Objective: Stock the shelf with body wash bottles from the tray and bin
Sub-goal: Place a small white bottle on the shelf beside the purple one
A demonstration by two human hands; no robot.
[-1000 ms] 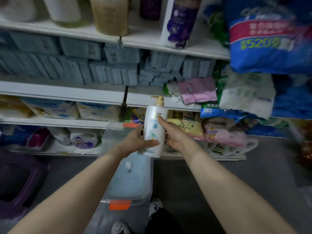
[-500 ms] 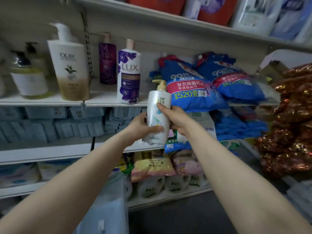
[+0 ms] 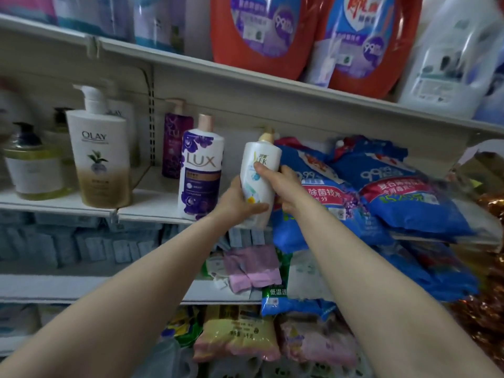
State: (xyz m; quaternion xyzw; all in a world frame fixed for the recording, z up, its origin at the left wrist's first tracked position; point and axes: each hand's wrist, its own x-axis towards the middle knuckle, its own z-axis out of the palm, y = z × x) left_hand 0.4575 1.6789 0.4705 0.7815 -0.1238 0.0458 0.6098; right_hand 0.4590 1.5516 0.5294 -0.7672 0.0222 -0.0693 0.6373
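Both hands, left hand (image 3: 234,203) and right hand (image 3: 283,186), grip the white bottle (image 3: 259,178) with curled fingers; it is not yet on the shelf (image 3: 152,207); placing beside the Lux bottle (image 3: 200,167) seems left.

Glossy white plastic on the pump bottle (image 3: 259,181), smooth with a cream pump top. The Lux bottle (image 3: 200,173) shines too, plastic under a slick purple label. Blue detergent bags (image 3: 403,197) look crinkly film. The shelf (image 3: 152,205) reads as matt painted metal.
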